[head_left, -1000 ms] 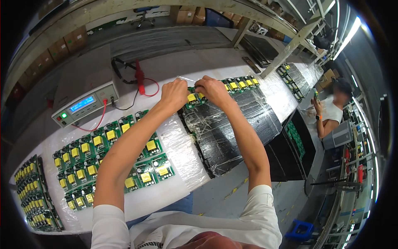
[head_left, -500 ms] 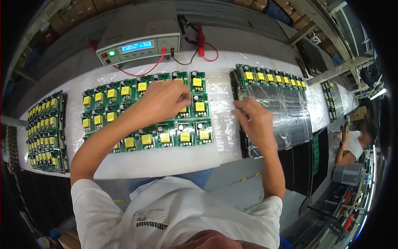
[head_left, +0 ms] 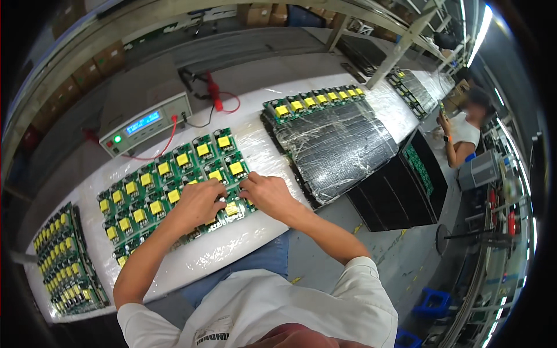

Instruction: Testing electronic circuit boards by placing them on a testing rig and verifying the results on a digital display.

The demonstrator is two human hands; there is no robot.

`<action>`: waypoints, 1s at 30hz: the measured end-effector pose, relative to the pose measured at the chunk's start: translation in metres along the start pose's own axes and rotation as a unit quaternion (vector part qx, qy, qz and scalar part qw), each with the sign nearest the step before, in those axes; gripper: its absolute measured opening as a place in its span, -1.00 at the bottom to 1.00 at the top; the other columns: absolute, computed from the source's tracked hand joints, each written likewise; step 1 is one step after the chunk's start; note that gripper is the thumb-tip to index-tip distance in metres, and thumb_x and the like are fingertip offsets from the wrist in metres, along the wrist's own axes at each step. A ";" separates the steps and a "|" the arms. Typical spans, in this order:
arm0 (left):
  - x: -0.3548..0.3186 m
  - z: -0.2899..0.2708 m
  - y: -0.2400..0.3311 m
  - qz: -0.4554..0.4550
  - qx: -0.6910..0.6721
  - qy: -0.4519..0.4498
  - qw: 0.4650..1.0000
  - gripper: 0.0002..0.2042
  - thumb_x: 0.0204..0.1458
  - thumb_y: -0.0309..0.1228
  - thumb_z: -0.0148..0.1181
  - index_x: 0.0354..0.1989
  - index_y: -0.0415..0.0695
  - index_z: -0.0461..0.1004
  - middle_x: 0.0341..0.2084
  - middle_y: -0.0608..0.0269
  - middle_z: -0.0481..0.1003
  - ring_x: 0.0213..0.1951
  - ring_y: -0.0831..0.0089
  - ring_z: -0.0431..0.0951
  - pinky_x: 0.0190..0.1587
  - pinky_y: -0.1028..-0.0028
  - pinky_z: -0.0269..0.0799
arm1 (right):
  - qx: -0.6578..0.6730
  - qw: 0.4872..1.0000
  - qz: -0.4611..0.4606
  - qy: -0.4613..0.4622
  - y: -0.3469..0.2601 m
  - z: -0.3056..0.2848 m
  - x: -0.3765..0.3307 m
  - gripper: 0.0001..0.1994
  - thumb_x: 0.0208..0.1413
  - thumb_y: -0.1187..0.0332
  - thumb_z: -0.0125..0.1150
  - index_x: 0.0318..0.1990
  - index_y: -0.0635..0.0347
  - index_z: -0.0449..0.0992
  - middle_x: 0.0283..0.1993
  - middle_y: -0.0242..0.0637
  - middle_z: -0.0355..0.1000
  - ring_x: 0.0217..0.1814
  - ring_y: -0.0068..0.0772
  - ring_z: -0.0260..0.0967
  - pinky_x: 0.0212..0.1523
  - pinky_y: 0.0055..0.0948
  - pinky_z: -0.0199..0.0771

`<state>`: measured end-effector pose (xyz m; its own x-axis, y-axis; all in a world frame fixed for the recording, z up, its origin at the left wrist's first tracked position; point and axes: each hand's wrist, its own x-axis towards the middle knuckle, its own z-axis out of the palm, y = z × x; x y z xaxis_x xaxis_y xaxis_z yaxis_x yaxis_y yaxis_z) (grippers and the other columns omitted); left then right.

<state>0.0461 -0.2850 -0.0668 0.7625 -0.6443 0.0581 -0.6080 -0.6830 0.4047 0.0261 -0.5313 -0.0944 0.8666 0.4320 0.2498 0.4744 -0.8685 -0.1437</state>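
Note:
Several rows of green circuit boards point(head_left: 164, 169) with yellow transformers lie on the white work surface. At the right end of the rows, my left hand point(head_left: 200, 203) and my right hand point(head_left: 270, 198) come together around one circuit board point(head_left: 232, 210). The fingers of my left hand curl at its left side, thumb and forefinger bent. On the opposite side, my right fingertips pinch near its upper right edge. The fingertips partly cover this board, and my left hand hides some boards behind it.
A grey tester point(head_left: 145, 119) with a lit blue display stands behind the boards, a red lead and red probe point(head_left: 213, 93) beside it. A wrapped black stack point(head_left: 339, 145) bears more boards on the right. Another board stack point(head_left: 64, 258) is at left. A co-worker point(head_left: 464, 130) is at far right.
My view has turned, shifting the scene leftward on the right side. My hands, apart before, have drawn together at the right end of the rows; my right hand moved left from beside the black stack.

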 end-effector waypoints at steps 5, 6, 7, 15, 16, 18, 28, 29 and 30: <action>0.026 -0.028 0.031 0.036 0.049 0.019 0.998 -0.85 0.05 -0.38 0.38 -0.22 -0.09 0.64 -0.28 0.27 0.59 -0.34 0.16 0.61 -0.24 0.25 0.50 | 0.085 0.988 -0.030 0.125 0.041 -0.053 -0.012 -0.81 0.13 0.30 0.41 -0.11 0.05 0.65 -0.25 -0.39 0.47 -0.38 -0.28 0.50 -0.34 -0.35 0.51; 0.043 -0.033 0.039 0.051 0.037 0.036 0.997 -0.86 0.05 -0.38 0.37 -0.23 -0.10 0.64 -0.29 0.27 0.59 -0.34 0.16 0.61 -0.24 0.25 0.50 | 0.094 0.984 -0.026 0.146 0.063 -0.071 -0.015 -0.81 0.14 0.33 0.41 -0.10 0.07 0.66 -0.25 -0.39 0.47 -0.37 -0.29 0.49 -0.33 -0.35 0.51; 0.060 -0.037 0.050 0.064 0.024 0.053 0.996 -0.86 0.05 -0.38 0.37 -0.24 -0.11 0.65 -0.29 0.26 0.59 -0.34 0.16 0.61 -0.24 0.25 0.50 | 0.113 0.980 0.009 0.162 0.087 -0.086 -0.019 -0.82 0.17 0.34 0.38 -0.10 0.11 0.66 -0.25 -0.38 0.47 -0.37 -0.29 0.49 -0.32 -0.35 0.51; 0.315 0.028 0.150 0.122 -0.034 0.088 0.988 -0.82 0.04 -0.33 0.35 -0.27 -0.16 0.70 -0.26 0.17 0.67 -0.25 0.05 0.66 -0.16 0.15 0.53 | -0.074 0.970 0.210 0.100 0.342 -0.169 -0.035 -0.83 0.20 0.30 0.33 -0.14 0.08 0.74 -0.20 -0.26 0.56 -0.19 -0.09 0.56 -0.12 -0.17 0.55; 0.349 0.042 0.162 0.139 -0.031 0.095 0.985 -0.81 0.04 -0.32 0.34 -0.27 -0.17 0.71 -0.27 0.15 0.69 -0.24 0.03 0.67 -0.15 0.13 0.54 | -0.083 0.965 0.229 0.098 0.366 -0.171 -0.035 -0.84 0.18 0.30 0.34 -0.16 0.08 0.75 -0.19 -0.26 0.57 -0.17 -0.07 0.57 -0.11 -0.16 0.55; 0.406 0.059 0.188 0.116 -0.026 0.092 0.989 -0.81 0.04 -0.32 0.35 -0.28 -0.17 0.71 -0.29 0.11 0.70 -0.24 0.01 0.68 -0.14 0.11 0.56 | -0.100 0.962 0.236 0.100 0.414 -0.167 -0.029 -0.84 0.16 0.31 0.36 -0.16 0.08 0.75 -0.22 -0.26 0.58 -0.17 -0.09 0.58 -0.11 -0.17 0.55; 0.526 0.112 0.218 0.033 -0.024 0.063 0.997 -0.80 0.03 -0.32 0.36 -0.30 -0.19 0.74 -0.33 0.01 0.71 -0.22 -0.05 0.70 -0.12 0.08 0.58 | -0.128 0.958 0.252 0.039 0.510 -0.127 0.001 -0.84 0.09 0.30 0.43 -0.18 0.01 0.76 -0.23 -0.31 0.61 -0.16 -0.11 0.59 -0.10 -0.18 0.57; 0.529 0.114 0.218 0.029 -0.020 0.058 0.998 -0.80 0.03 -0.33 0.36 -0.29 -0.19 0.74 -0.33 0.00 0.71 -0.22 -0.05 0.70 -0.12 0.07 0.58 | -0.129 0.959 0.248 0.035 0.512 -0.125 0.002 -0.84 0.08 0.30 0.43 -0.18 0.01 0.77 -0.23 -0.31 0.61 -0.16 -0.11 0.59 -0.10 -0.18 0.57; 0.531 0.115 0.216 0.027 -0.019 0.055 0.998 -0.80 0.03 -0.33 0.36 -0.29 -0.19 0.74 -0.33 0.00 0.71 -0.22 -0.05 0.70 -0.12 0.07 0.58 | -0.127 0.960 0.249 0.033 0.513 -0.121 0.003 -0.84 0.08 0.30 0.43 -0.18 0.01 0.77 -0.23 -0.31 0.61 -0.16 -0.11 0.59 -0.10 -0.18 0.57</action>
<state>0.2942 -0.8138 -0.0541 0.7494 -0.6372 0.1799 -0.6420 -0.6329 0.4327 0.2532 -1.0050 -0.0512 0.9603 -0.0608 0.2724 -0.0560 -0.9981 -0.0256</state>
